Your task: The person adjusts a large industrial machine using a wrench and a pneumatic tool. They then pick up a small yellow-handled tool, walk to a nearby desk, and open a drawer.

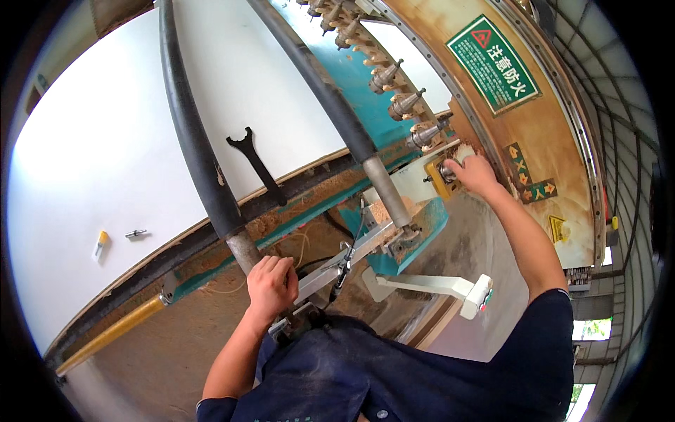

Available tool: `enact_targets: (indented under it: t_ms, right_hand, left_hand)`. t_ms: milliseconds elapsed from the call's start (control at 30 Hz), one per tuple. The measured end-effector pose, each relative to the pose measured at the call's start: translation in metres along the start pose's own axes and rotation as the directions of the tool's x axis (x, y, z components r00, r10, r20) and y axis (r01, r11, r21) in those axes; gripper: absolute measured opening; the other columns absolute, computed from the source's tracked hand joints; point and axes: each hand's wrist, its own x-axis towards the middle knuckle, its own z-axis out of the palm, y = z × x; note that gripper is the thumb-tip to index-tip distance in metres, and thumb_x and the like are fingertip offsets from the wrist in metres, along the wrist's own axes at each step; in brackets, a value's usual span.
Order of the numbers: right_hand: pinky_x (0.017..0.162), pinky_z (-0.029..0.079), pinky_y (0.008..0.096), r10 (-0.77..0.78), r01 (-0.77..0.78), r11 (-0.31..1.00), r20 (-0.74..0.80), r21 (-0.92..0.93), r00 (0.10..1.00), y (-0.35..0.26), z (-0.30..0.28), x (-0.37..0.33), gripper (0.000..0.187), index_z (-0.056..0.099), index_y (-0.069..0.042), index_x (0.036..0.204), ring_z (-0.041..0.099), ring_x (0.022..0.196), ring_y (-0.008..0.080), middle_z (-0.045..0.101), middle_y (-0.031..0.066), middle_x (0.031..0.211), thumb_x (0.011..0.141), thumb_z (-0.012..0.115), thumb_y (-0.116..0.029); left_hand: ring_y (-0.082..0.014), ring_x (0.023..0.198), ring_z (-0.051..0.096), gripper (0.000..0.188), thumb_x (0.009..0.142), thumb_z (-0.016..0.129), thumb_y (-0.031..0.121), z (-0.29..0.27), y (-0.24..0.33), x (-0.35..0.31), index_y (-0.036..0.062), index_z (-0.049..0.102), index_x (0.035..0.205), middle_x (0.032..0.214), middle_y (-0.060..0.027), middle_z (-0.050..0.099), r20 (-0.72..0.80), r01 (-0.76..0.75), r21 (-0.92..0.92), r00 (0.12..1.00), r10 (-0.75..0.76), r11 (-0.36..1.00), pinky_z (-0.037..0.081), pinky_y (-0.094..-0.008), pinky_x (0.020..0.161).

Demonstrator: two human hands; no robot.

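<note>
Your right hand [475,175] is at the yellow block [435,182] beside the rust-stained housing [453,84], its thumb over a round metal piece [445,171] there; its fingers are partly hidden, so you cannot tell whether they close on the piece. Your left hand [273,287] is narrow, curled into a loose fist against the bare metal end of the left black bar [186,141]; how far it wraps around is hidden. The right black bar [325,98] slants down between your hands. Metal tool holders [406,105] line up just beyond your right hand. On the white panel [91,155], a black fork-ended wrench [252,156] lies between the bars, its handle over the near edge; farther left, a small metal bit [136,233] lies near a yellow-topped item [100,245].
</note>
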Motion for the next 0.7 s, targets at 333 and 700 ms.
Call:
enact_targets:
  t_ms: [333, 700]
  right_hand:
    - [0.109, 0.035, 0.0426, -0.313, 0.608, 0.749, -0.667, 0.264, 0.676, -0.019, 0.027, 0.039, 0.074, 0.039, -0.001, 0.143, 0.043, 0.133, 0.0372, 0.044, 0.0238, 0.142, 0.093, 0.057, -0.051]
    - [0.111, 0.037, 0.0413, -0.357, 0.550, 0.711, -0.450, 0.438, 0.819, -0.001, 0.005, 0.014, 0.073, 0.038, -0.006, 0.146, 0.046, 0.132, 0.0339, 0.044, 0.0173, 0.145, 0.084, 0.072, -0.025]
  left_hand:
    - [-0.0266, 0.065, 0.058, 0.015, 0.070, 0.066, -0.001, 0.001, 0.000, 0.005, 0.0035, 0.065, 0.083, 0.071, -0.0087, 0.058, 0.006, -0.016, 0.016, 1.000, 0.016, 1.000, 0.047, -0.0367, 0.059]
    - [-0.0272, 0.066, 0.058, 0.014, 0.070, 0.065, -0.001, -0.001, 0.003, 0.003, 0.0037, 0.064, 0.083, 0.072, -0.0088, 0.059, 0.011, -0.003, 0.040, 1.000, 0.003, 0.999, 0.047, -0.0372, 0.060]
